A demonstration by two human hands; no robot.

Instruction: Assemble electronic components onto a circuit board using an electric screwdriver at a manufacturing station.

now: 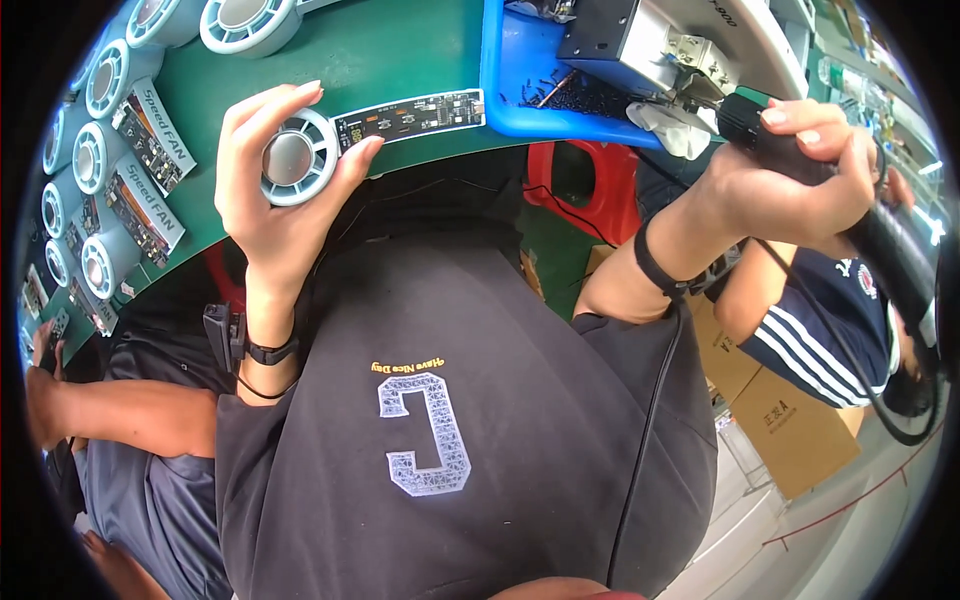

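My left hand (pixel 285 225) is closed round a small round fan (pixel 291 160), pale blue with a grey middle, thumb and fingers at its rim. From the fan's right side a long dark circuit board (pixel 415 117) stretches over the green table towards a blue tray (pixel 535 124). My right hand (pixel 815 185) grips a black electric screwdriver (pixel 752 122) and holds it up at the right. Its tip points left, close to the front of a metal screw feeder (pixel 625 45); I cannot tell whether they touch. Small dark screws (pixel 565 95) lie scattered in the tray.
More pale blue fans (pixel 90 157) with circuit boards (pixel 150 150) stand in rows at the left of the green table (pixel 400 60). A crumpled white wrapper (pixel 675 130) hangs at the tray's edge. A red stool (pixel 605 190) is below. Other people sit on both sides; cardboard boxes (pixel 790 430) stand right.
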